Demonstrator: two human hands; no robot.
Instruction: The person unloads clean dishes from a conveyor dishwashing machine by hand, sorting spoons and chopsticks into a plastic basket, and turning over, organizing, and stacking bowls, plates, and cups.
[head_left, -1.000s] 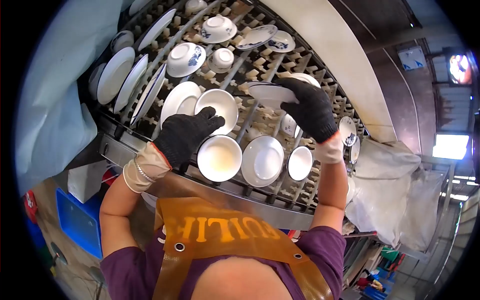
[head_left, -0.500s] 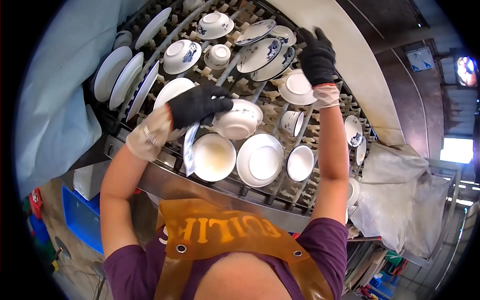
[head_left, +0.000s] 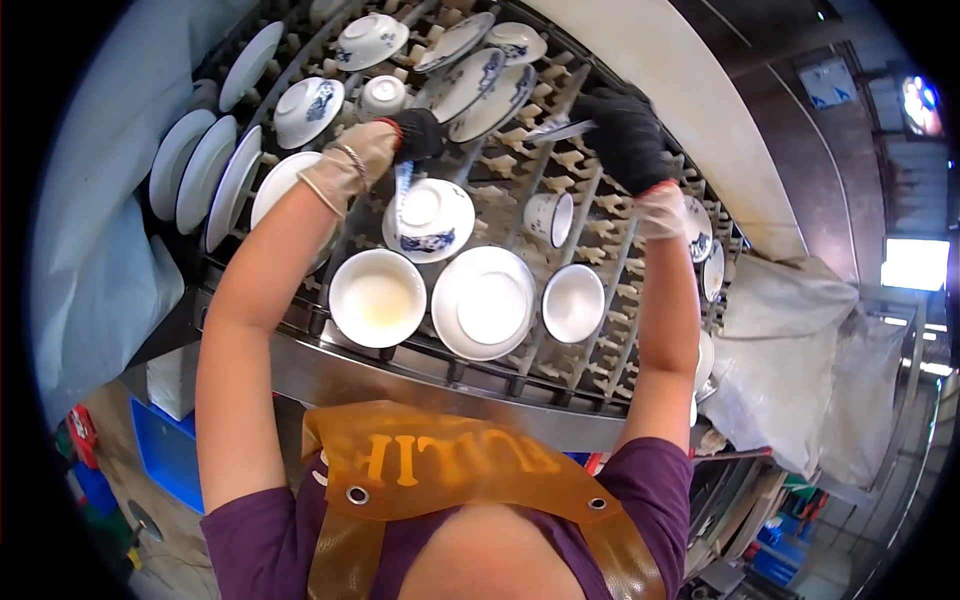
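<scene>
My left hand (head_left: 418, 137), in a black glove with a pale cuff, is closed above an upside-down bowl (head_left: 430, 220) with a blue pattern. A narrow blue-and-white strip (head_left: 402, 190) hangs from its fingers across the bowl; its kind is unclear. My right hand (head_left: 625, 140), also black-gloved, has its fingers curled at the far side of the rack. From it a thin whitish piece (head_left: 560, 131), blurred and perhaps a dish seen edge-on, points left. Nearer me are a bowl with yellowish liquid (head_left: 378, 300), a white bowl (head_left: 484, 303) and a smaller one (head_left: 573, 303).
The pegged conveyor rack (head_left: 500, 170) carries several plates (head_left: 232, 190) upright at left and patterned oval plates (head_left: 470, 90) at the back. A small cup (head_left: 549, 218) lies on its side. A metal edge (head_left: 450, 385) runs before me; a blue bin (head_left: 170, 455) stands lower left.
The bowl from my left hand now rests upside down on the rack, and that hand has moved up. The upturned dish by my right hand has left its place. The view has shifted.
</scene>
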